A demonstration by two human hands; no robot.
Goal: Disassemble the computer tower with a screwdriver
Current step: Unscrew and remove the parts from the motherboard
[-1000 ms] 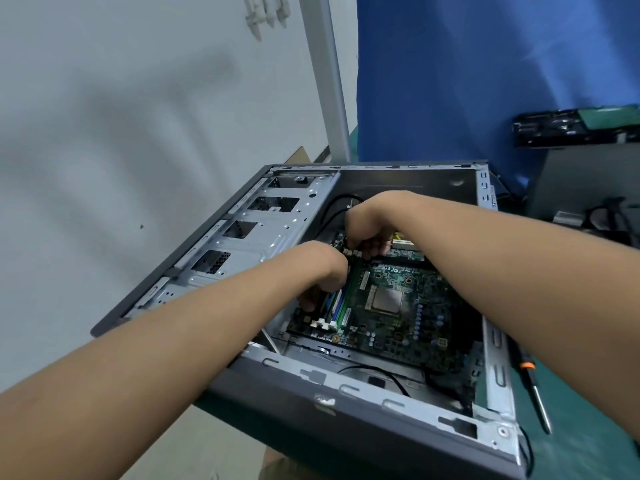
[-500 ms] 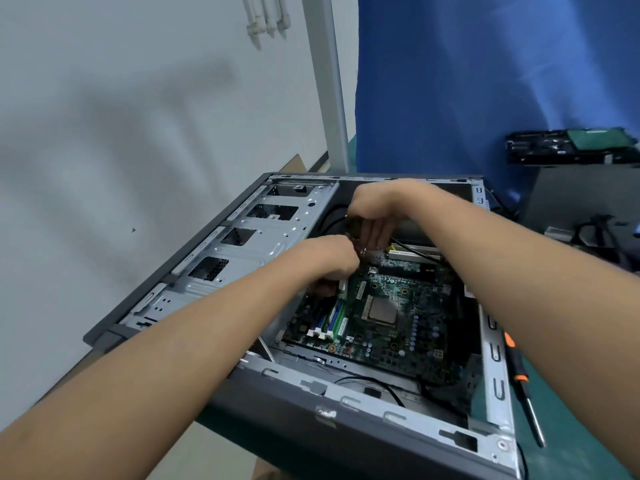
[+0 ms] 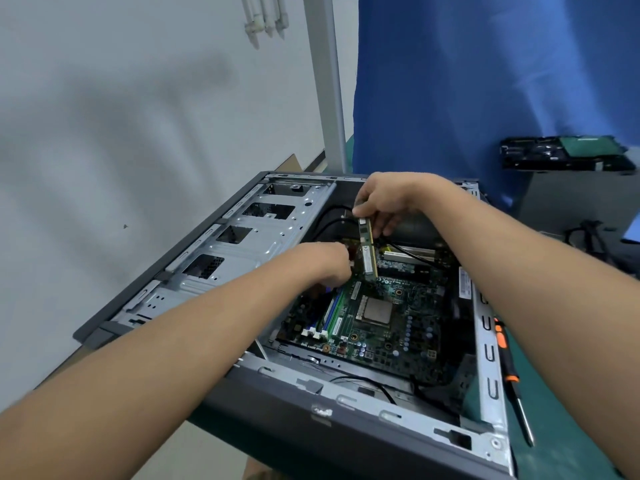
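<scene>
Computer tower [image 3: 346, 393] lies open; right hand [image 3: 384, 199] pinches a memory stick [image 3: 367, 251]; left hand [image 3: 329, 265], fingers hidden, grip unclear.

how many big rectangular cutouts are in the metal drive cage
4, in a row along the drive cage: farthest cutout, second, third, nearest. The left forearm may hide more.

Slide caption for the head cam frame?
Right hand holds a memory stick above the motherboard in the open computer case; left hand by its lower end; screwdriver lies outside.
</scene>
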